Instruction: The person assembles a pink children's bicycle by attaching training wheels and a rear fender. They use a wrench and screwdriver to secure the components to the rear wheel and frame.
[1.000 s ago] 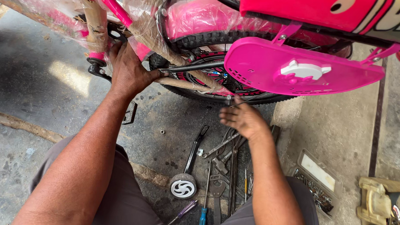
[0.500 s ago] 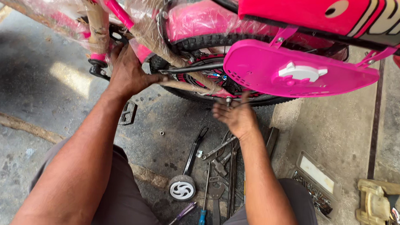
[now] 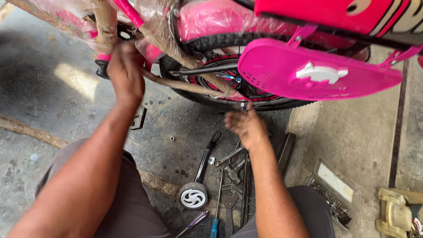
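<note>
Left hand (image 3: 124, 72) gripped the wrapped pink bicycle frame (image 3: 149, 51); right hand (image 3: 243, 125), grasp unclear, reached the rear wheel (image 3: 204, 44). Training wheel (image 3: 194, 198) lay unmounted below it.

Daylight, soft and even; scene bright overall. One pale sunlit patch on the concrete floor (image 3: 81, 81) toward the upper left. Broad dim shadow under the bike frame (image 3: 182, 87) and around the tools (image 3: 232, 172). Faint glare on the plastic wrap (image 3: 72, 16) and sheen on the pink chain guard (image 3: 313, 73). Left hand (image 3: 124, 72) slightly smeared by motion blur; right hand (image 3: 245, 127) softer still at the fingertips. Floor texture sharp mid-frame. Forearms bulge large at the bottom edge: wide-angle stretch.
</note>
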